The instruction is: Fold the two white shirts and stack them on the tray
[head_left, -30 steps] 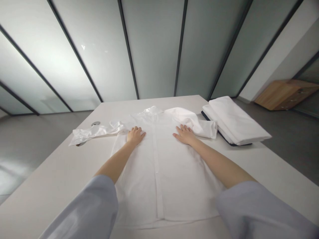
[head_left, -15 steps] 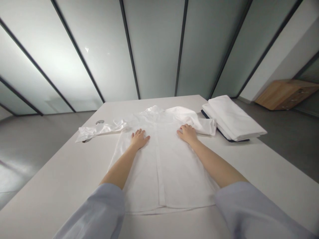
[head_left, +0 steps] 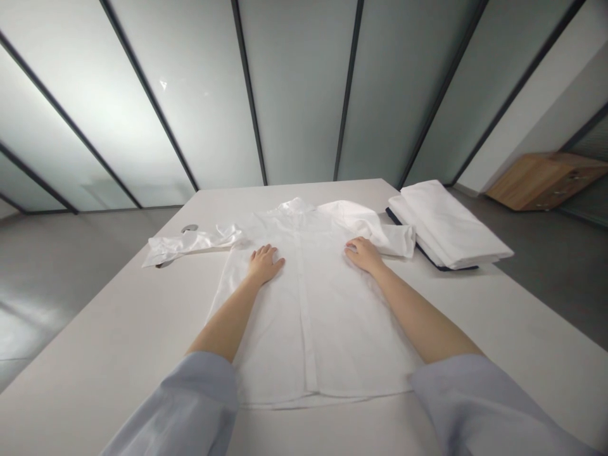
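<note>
A white button-up shirt (head_left: 308, 316) lies spread front-up on the white table (head_left: 95, 354), collar at the far end. My left hand (head_left: 264, 263) rests flat on its left chest, fingers stretched out. My right hand (head_left: 363, 253) lies on the right chest beside the bunched right sleeve (head_left: 375, 231), fingers slightly curled on the cloth. The left sleeve (head_left: 190, 244) stretches out to the left across the table.
A stack of folded white cloth (head_left: 446, 225) on a dark base sits at the table's far right corner. A round cable port (head_left: 190, 228) lies by the left sleeve. Glass partitions rise behind; a wooden cabinet (head_left: 546, 180) stands on the floor at right.
The shirt has slid away from me along the table. My right hand has shifted a little to the right toward the bunched sleeve; the left hand stays on the chest.
</note>
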